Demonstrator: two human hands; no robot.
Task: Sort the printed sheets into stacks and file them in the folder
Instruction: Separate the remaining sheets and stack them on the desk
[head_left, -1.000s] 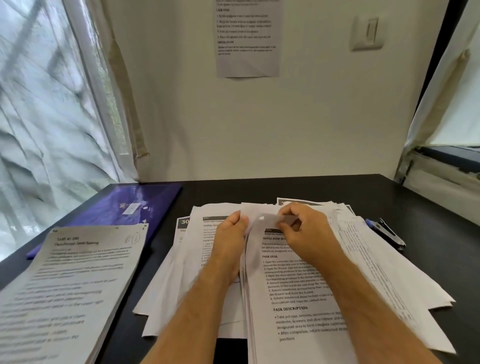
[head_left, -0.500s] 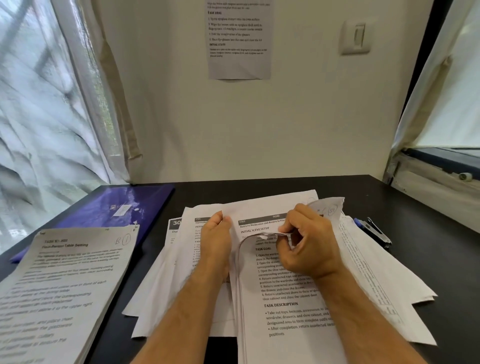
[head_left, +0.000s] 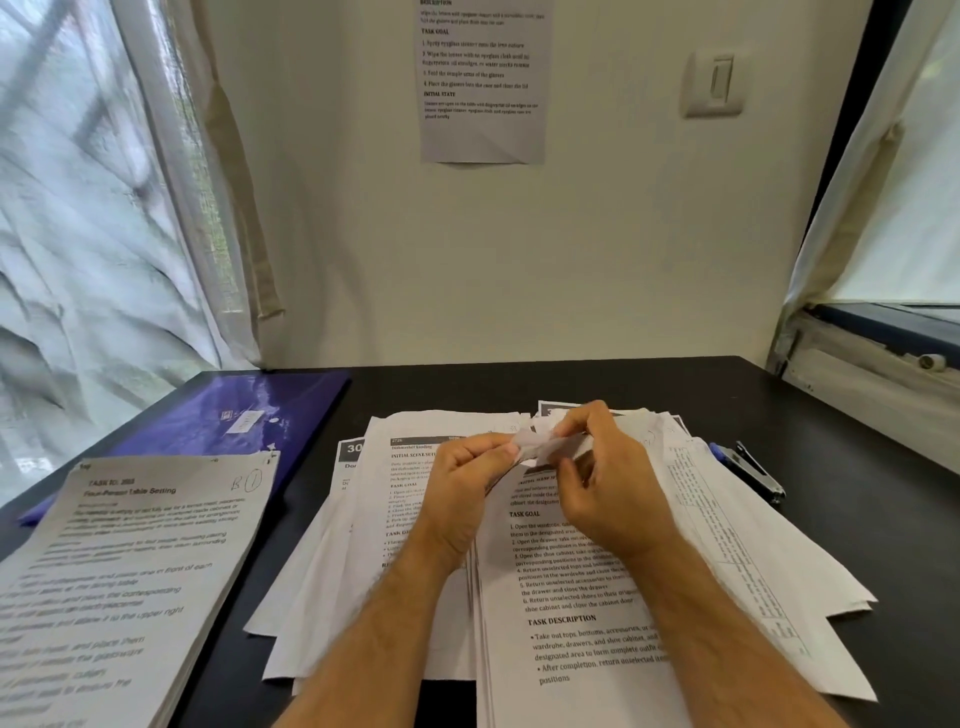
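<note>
I take the loose pile of printed sheets (head_left: 519, 561) in the middle of the desk (head_left: 675, 384) as my landmark. Above its far edge I have both hands raised and meeting over a small crumpled scrap of paper (head_left: 543, 447). My left hand (head_left: 465, 499) pinches the scrap's left end between thumb and fingertips; my right hand (head_left: 610, 488) is curled round its right end, fingers bent over the top. Whether the scrap is torn clear or joined to the top sheet I cannot tell, since my hands hide that spot.

Left of the pile lies one squared stack (head_left: 119, 571), its top page marked by hand in the corner, so I judge at least one group is sorted. Beyond that stack, toward the far left corner, the purple folder (head_left: 223, 415) lies flat and closed, partly under the stack's far edge, and no page sticks out of it that I can see. Filing looks not yet begun.

The pile itself is fanned and skewed, with several different headings showing, and a thick wad of pages sits under my forearms. By my reckoning most of the sorting is left, then all of the filing. Right of the pile, just off its edge, rests a dark and blue tool (head_left: 748, 467) that may be a stapler
</note>
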